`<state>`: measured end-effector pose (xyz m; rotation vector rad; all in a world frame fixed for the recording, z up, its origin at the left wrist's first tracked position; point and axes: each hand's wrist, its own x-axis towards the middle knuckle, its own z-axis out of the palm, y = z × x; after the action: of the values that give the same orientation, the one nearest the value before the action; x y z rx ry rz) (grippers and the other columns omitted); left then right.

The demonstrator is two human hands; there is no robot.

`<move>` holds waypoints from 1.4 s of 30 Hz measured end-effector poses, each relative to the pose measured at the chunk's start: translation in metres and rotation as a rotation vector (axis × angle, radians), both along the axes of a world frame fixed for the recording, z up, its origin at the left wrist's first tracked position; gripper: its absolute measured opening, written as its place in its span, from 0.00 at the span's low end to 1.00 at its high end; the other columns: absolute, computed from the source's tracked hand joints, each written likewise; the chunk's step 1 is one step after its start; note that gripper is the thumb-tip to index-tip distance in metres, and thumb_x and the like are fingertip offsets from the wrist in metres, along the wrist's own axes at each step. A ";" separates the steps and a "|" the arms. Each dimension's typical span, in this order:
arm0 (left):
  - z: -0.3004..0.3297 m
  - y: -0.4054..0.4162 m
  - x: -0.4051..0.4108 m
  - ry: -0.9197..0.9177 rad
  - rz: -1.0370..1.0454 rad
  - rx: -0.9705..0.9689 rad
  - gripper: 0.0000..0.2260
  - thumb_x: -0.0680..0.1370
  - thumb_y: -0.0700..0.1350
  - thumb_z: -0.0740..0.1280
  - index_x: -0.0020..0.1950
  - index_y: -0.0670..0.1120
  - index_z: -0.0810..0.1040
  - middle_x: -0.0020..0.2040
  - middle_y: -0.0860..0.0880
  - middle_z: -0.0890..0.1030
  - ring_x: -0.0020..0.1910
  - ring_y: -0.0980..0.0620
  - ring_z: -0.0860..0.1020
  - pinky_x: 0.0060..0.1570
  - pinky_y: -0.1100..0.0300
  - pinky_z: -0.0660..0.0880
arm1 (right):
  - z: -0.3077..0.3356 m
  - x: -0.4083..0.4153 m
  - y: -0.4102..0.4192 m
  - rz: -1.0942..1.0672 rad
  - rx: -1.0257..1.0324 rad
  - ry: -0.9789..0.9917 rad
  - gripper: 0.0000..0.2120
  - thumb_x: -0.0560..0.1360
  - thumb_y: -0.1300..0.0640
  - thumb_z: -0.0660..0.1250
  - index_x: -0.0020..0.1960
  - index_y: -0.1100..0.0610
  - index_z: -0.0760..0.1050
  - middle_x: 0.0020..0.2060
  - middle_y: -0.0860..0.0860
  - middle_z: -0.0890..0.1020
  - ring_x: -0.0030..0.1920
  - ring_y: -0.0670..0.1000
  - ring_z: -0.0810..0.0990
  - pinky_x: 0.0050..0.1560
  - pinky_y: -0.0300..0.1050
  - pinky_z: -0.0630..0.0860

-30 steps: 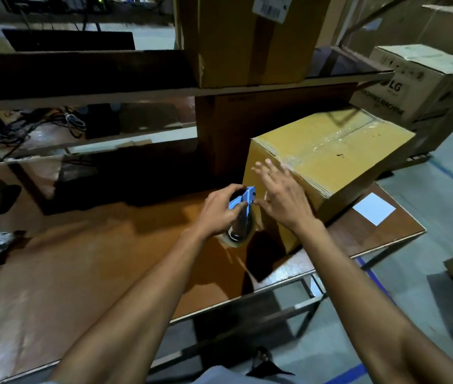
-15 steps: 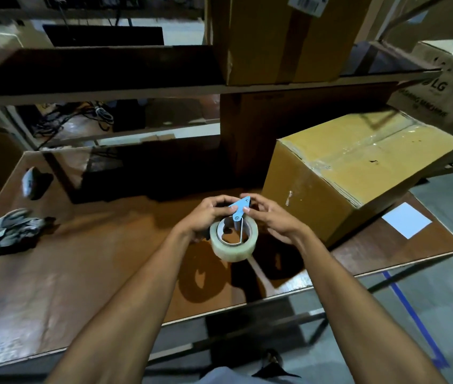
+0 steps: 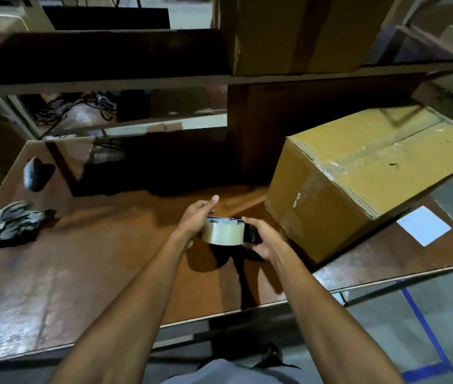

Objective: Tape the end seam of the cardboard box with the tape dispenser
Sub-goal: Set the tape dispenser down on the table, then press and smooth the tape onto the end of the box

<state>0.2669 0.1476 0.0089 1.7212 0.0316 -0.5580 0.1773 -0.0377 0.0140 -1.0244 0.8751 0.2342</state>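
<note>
Clear packing tape on its blue-edged tape dispenser (image 3: 224, 231) is held above the brown wooden table (image 3: 86, 261), just below centre of view. Left hand (image 3: 196, 217) grips the roll's left side, thumb stretched over the top; right hand (image 3: 261, 238) clasps the dark right end, fingers curled round it. At two o'clock from the hands sits the yellow-brown cardboard box (image 3: 358, 184) — near them, not touching — with glossy tape along its top seam. A white paper sheet (image 3: 423, 225) lies at three o'clock near the table edge; grey crumpled gloves (image 3: 12, 223) lie at nine o'clock.
</note>
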 end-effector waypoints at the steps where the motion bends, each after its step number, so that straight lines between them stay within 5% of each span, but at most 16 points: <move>1: -0.004 0.001 -0.001 -0.007 0.027 0.015 0.27 0.74 0.74 0.70 0.56 0.52 0.85 0.58 0.51 0.87 0.59 0.50 0.84 0.62 0.49 0.78 | -0.003 -0.001 0.003 -0.030 0.030 0.025 0.14 0.78 0.55 0.74 0.61 0.60 0.81 0.56 0.59 0.85 0.56 0.58 0.85 0.41 0.50 0.86; 4: -0.019 -0.001 0.001 0.006 0.072 0.031 0.29 0.70 0.76 0.71 0.56 0.55 0.84 0.59 0.49 0.87 0.59 0.48 0.84 0.63 0.47 0.79 | -0.010 0.002 0.009 -0.105 0.066 0.076 0.14 0.77 0.55 0.76 0.59 0.60 0.81 0.57 0.60 0.82 0.55 0.58 0.84 0.33 0.48 0.85; 10: -0.026 -0.001 0.004 0.013 0.117 0.060 0.27 0.79 0.65 0.73 0.69 0.47 0.79 0.63 0.46 0.84 0.58 0.47 0.83 0.47 0.56 0.75 | -0.020 0.009 0.008 -0.015 0.032 0.130 0.14 0.83 0.54 0.69 0.66 0.60 0.75 0.55 0.62 0.79 0.54 0.66 0.84 0.40 0.54 0.86; 14: -0.021 0.001 0.011 0.025 0.092 0.140 0.41 0.75 0.71 0.73 0.80 0.47 0.71 0.70 0.47 0.80 0.65 0.43 0.80 0.64 0.50 0.78 | -0.025 0.007 -0.004 0.160 -0.055 0.174 0.18 0.88 0.55 0.59 0.75 0.61 0.69 0.68 0.65 0.76 0.62 0.66 0.81 0.54 0.55 0.83; 17: -0.024 0.003 0.013 -0.004 0.059 0.201 0.46 0.67 0.78 0.71 0.76 0.51 0.75 0.68 0.46 0.82 0.64 0.44 0.82 0.68 0.43 0.79 | -0.022 0.005 -0.009 0.214 -0.183 0.173 0.18 0.88 0.57 0.58 0.74 0.64 0.70 0.65 0.65 0.77 0.54 0.60 0.82 0.52 0.49 0.83; 22: -0.008 -0.006 0.001 -0.139 -0.003 0.329 0.37 0.77 0.70 0.71 0.78 0.50 0.75 0.71 0.45 0.80 0.69 0.41 0.78 0.67 0.48 0.77 | -0.014 -0.001 -0.013 0.233 -0.294 0.147 0.22 0.86 0.61 0.57 0.78 0.67 0.63 0.65 0.65 0.79 0.48 0.54 0.83 0.35 0.42 0.81; 26: 0.005 -0.015 -0.013 -0.252 0.024 0.374 0.30 0.83 0.63 0.69 0.79 0.48 0.74 0.74 0.41 0.78 0.74 0.39 0.75 0.64 0.53 0.72 | -0.008 -0.015 -0.022 0.290 -0.404 0.118 0.16 0.86 0.61 0.58 0.70 0.67 0.73 0.61 0.61 0.82 0.52 0.55 0.83 0.52 0.47 0.83; 29: 0.019 -0.026 -0.022 -0.407 0.067 0.404 0.23 0.84 0.55 0.70 0.76 0.46 0.76 0.72 0.42 0.79 0.71 0.40 0.77 0.64 0.54 0.72 | 0.003 -0.022 -0.030 0.347 -0.705 0.001 0.14 0.83 0.60 0.63 0.63 0.65 0.81 0.46 0.52 0.83 0.46 0.51 0.80 0.54 0.53 0.80; 32: 0.036 -0.048 -0.034 -0.576 0.056 0.386 0.16 0.84 0.51 0.71 0.70 0.47 0.80 0.65 0.46 0.79 0.59 0.43 0.82 0.57 0.56 0.71 | 0.038 -0.027 -0.035 0.417 -1.105 -0.108 0.09 0.82 0.56 0.69 0.58 0.58 0.85 0.50 0.52 0.86 0.50 0.51 0.81 0.59 0.50 0.78; 35: 0.049 -0.078 -0.046 -0.671 -0.016 0.327 0.12 0.84 0.50 0.72 0.65 0.48 0.82 0.62 0.47 0.81 0.62 0.46 0.80 0.58 0.58 0.71 | 0.081 -0.032 -0.038 0.389 -1.459 -0.274 0.07 0.80 0.57 0.70 0.55 0.56 0.85 0.49 0.54 0.86 0.50 0.54 0.84 0.53 0.49 0.80; 38: 0.061 -0.107 -0.059 -0.588 -0.054 0.248 0.12 0.84 0.53 0.71 0.64 0.49 0.83 0.61 0.46 0.83 0.62 0.46 0.80 0.59 0.53 0.75 | 0.118 -0.045 -0.045 0.319 -1.709 -0.476 0.06 0.80 0.59 0.70 0.55 0.56 0.84 0.48 0.52 0.83 0.43 0.49 0.79 0.44 0.41 0.76; 42: 0.056 -0.134 -0.074 -0.305 -0.079 0.043 0.20 0.80 0.62 0.71 0.63 0.48 0.83 0.55 0.46 0.88 0.57 0.44 0.86 0.60 0.48 0.81 | 0.159 -0.066 -0.064 0.168 -1.925 -0.557 0.06 0.80 0.60 0.71 0.56 0.59 0.83 0.50 0.54 0.84 0.47 0.51 0.81 0.47 0.41 0.79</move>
<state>0.1934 0.0133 0.0651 1.8391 -0.2440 -0.3493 0.1115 -0.1013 0.1734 -2.7295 0.2611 -0.9491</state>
